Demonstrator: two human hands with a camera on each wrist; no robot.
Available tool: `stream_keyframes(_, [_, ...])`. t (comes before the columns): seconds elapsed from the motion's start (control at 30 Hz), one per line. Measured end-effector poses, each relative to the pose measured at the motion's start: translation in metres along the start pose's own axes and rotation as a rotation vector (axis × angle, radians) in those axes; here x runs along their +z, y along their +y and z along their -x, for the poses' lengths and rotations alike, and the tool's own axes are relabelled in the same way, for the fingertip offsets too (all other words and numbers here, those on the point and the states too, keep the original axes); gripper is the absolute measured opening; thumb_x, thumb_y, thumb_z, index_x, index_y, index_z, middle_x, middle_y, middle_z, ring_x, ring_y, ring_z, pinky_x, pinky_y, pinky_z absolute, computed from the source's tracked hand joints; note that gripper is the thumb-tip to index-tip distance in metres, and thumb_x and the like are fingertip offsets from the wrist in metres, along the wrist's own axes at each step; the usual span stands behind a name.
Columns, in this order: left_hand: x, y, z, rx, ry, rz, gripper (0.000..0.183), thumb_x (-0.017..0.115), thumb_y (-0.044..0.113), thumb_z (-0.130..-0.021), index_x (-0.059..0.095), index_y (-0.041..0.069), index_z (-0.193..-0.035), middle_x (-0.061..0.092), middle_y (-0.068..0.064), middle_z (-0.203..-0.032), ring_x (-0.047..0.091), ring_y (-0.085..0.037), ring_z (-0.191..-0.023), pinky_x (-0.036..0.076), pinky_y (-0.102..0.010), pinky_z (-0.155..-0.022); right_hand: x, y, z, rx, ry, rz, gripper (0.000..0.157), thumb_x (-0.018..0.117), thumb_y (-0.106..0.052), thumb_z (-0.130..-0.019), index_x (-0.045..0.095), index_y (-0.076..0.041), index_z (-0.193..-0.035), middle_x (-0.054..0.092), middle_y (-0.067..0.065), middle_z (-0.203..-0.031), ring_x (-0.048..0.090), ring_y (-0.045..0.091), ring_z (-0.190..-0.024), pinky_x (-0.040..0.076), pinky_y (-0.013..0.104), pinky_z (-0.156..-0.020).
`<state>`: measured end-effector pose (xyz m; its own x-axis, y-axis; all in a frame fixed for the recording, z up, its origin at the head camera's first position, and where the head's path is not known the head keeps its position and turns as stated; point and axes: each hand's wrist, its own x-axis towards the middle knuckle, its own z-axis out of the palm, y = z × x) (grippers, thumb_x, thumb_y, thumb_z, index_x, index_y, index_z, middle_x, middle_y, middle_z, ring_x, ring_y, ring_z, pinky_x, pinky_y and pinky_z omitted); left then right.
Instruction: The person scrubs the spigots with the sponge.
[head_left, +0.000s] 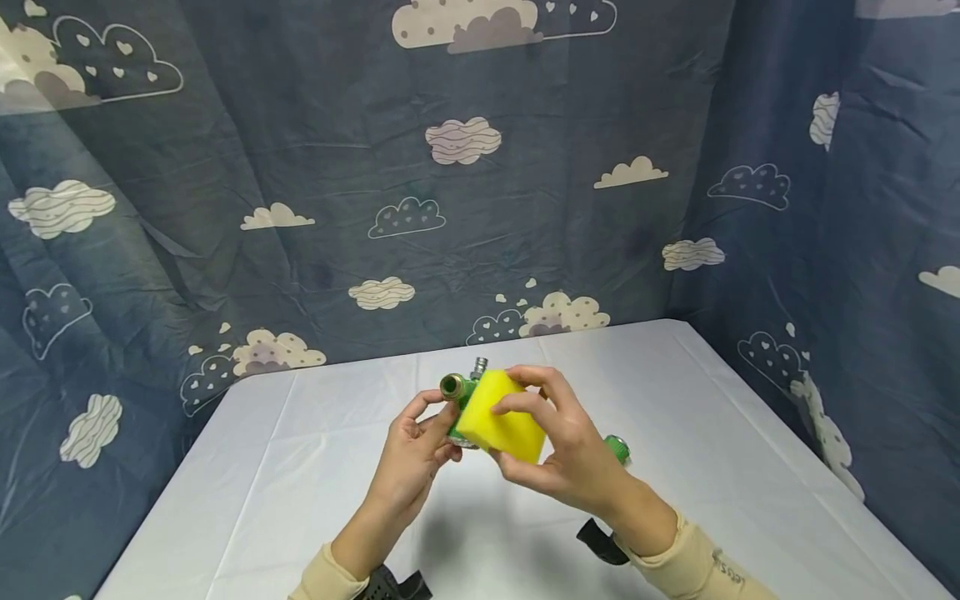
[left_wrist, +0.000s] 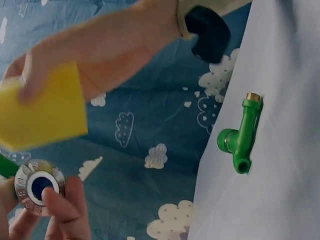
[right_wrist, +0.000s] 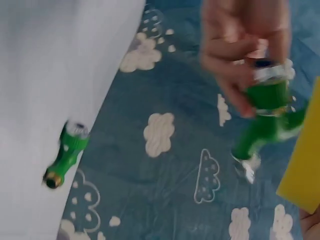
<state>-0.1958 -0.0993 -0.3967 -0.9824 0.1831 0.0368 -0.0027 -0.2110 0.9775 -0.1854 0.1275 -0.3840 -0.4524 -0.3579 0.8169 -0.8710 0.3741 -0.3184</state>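
My left hand (head_left: pixel 408 462) pinches a green pipe fitting (right_wrist: pixel 267 95) with a brass mouth, a silver threaded stub and a wide metal collar around a dark blue centre. My right hand (head_left: pixel 562 446) grips a thick yellow sponge (head_left: pixel 506 425) between thumb and fingers. In the head view the sponge overlaps the fitting's right side; in the left wrist view it appears apart from the metal collar (left_wrist: pixel 30 192). Both hands are raised over the white table. Motion blurs the held fitting in the right wrist view.
A second green pipe fitting (left_wrist: pixel 245 130) lies on the white table (head_left: pixel 277 517), largely behind my right wrist in the head view. Dark blue cloud-patterned curtain (head_left: pixel 337 167) surrounds the table's back and sides. A black strap (head_left: pixel 600 542) sits at the right wrist.
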Motion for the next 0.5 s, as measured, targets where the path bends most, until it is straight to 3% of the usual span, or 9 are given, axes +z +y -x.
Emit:
stream_keyframes(0.13, [0.002,0.004,0.005,-0.046,-0.126,-0.057,0.038,0.063,0.028,-0.111,0.062,0.003,-0.139,0.070,-0.006,-0.111,0.068,-0.016,-0.084,0.055,-0.020,-0.071,0.005,0.002,0.001,-0.112,-0.025,0.170,0.054,0.089,-0.011,-0.073,0.069,-0.018,-0.122,0.054,0.018,-0.141,0.055,0.032,-0.126,0.062,0.040,-0.091])
stream_keyframes(0.23, [-0.001,0.007,0.006,-0.048,-0.220,-0.105,0.045,0.061,0.025,-0.111,0.057,-0.003,-0.145,0.069,-0.005,-0.114,0.067,-0.015,-0.088,0.053,-0.020,-0.072,0.005,0.006,0.002,-0.150,-0.032,0.228,0.050,0.087,-0.014,-0.075,0.070,-0.018,-0.121,0.055,0.019,-0.141,0.055,0.033,-0.124,0.064,0.046,-0.092])
stream_keyframes(0.37, [-0.008,0.010,0.005,-0.038,-0.330,-0.172,0.043,0.061,0.024,-0.111,0.060,-0.005,-0.143,0.073,-0.002,-0.108,0.067,-0.013,-0.083,0.050,-0.019,-0.069,0.002,0.011,0.001,-0.214,-0.024,0.289,0.044,0.084,-0.017,-0.079,0.071,-0.018,-0.120,0.058,0.020,-0.139,0.057,0.033,-0.121,0.062,0.050,-0.093])
stream_keyframes(0.5, [-0.014,0.015,0.004,-0.043,-0.388,-0.259,0.038,0.062,0.025,-0.110,0.066,-0.005,-0.135,0.076,0.000,-0.100,0.065,-0.010,-0.075,0.048,-0.018,-0.063,-0.002,0.019,0.000,-0.246,0.017,0.335,0.034,0.079,-0.018,-0.085,0.072,-0.016,-0.118,0.060,0.022,-0.137,0.058,0.035,-0.119,0.060,0.052,-0.091])
